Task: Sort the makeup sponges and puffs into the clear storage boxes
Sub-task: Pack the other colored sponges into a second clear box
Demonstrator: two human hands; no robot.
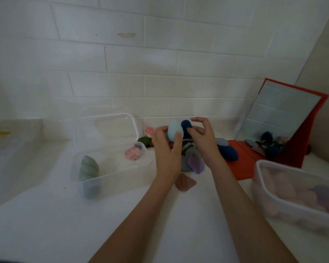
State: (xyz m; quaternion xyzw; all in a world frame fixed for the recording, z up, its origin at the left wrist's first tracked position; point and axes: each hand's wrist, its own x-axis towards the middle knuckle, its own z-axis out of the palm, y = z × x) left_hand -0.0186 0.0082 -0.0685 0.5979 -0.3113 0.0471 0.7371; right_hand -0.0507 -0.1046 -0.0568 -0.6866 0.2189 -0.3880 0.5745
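1. The landmark is the pile of sponges on the white counter, against the tiled wall.
2. Over the far side of the pile, the left hand grasps a pale blue sponge between thumb and fingertips; it stands upright, long axis vertical.
3. Just right of it, the right hand pinches a navy sponge, also upright, with the upper fingers curled loosely above it. The two sponges touch or nearly touch.
4. Left of the pile stands an open clear box holding a green sponge and a pink puff; the left hand is nearer to it.
5. Right of the pile and nearer the camera sits a second clear box of pinkish and purple pieces, nearer the right hand.
6. Each hand probably carries its sponge outward to its own side.
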